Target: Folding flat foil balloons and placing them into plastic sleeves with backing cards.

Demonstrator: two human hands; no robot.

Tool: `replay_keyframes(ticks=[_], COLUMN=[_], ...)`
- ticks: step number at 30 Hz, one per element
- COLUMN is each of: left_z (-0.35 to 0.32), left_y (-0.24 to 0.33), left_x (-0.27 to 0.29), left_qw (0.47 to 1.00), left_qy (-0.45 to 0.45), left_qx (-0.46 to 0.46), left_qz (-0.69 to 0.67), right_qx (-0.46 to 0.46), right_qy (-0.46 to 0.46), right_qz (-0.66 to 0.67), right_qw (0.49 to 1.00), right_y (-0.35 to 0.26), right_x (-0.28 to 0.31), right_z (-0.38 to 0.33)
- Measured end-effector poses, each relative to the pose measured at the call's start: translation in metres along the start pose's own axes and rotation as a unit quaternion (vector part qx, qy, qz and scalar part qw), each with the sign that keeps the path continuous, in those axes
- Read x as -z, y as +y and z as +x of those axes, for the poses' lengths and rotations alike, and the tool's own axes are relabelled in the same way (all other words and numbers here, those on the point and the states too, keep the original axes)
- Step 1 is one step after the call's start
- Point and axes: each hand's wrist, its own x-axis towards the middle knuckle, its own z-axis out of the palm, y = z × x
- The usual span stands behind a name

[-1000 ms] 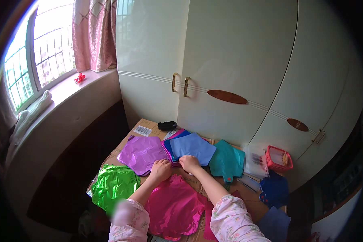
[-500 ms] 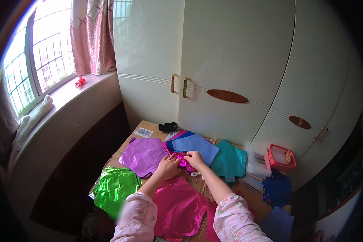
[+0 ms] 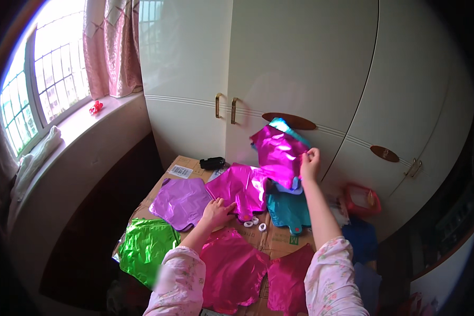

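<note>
Lifted off the table in my right hand point(image 3: 310, 164) is a shiny magenta foil balloon point(image 3: 282, 155), flat and uninflated, pinched at its right edge. Blue and teal foil shows behind it. My left hand point(image 3: 217, 213) lies with fingers apart at the lower left edge of another flat magenta balloon point(image 3: 242, 188). Just below that balloon's tab are small white rings point(image 3: 262, 227). A teal foil balloon point(image 3: 289, 211) lies to the right, partly under the raised foil. Left of my hand is a purple foil stack point(image 3: 180, 203).
Green foil point(image 3: 146, 247) lies at the near left, and deep pink foil point(image 3: 231, 271) between my forearms. All rest on a cardboard-covered table point(image 3: 187, 163). A black object point(image 3: 212, 163) sits at the back, before a white cupboard point(image 3: 295, 63). A red basket point(image 3: 362, 199) stands at right.
My right hand has moved right and up, raising magenta foil with blue layers. Both hands were together at the middle magenta foil; the left has stayed there, now with fingers spread.
</note>
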Motion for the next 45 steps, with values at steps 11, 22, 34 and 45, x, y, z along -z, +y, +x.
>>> replay_keyframes(ticks=[11, 22, 34, 45], left_z=[-0.022, -0.133, -0.166, -0.17], left_y=[-0.018, -0.093, -0.125, -0.103], left_x=[0.011, 0.041, 0.044, 0.056], left_qw=[0.997, 0.982, 0.969, 0.96], left_qy=[0.047, -0.027, -0.072, 0.045], left_qx=[0.047, 0.18, 0.214, 0.271], left_qz=[-0.04, -0.059, -0.104, -0.062], right_qx=[0.343, 0.648, 0.5, 0.171], right_qy=[-0.145, -0.337, -0.55, -0.59], right_qz=[-0.131, -0.073, -0.067, -0.072], right_qw=[0.919, 0.679, 0.665, 0.786], right_y=[-0.119, -0.115, -0.069, -0.063], right_x=[-0.042, -0.168, -0.177, -0.185], right_z=[-0.042, -0.229, -0.285, -0.29])
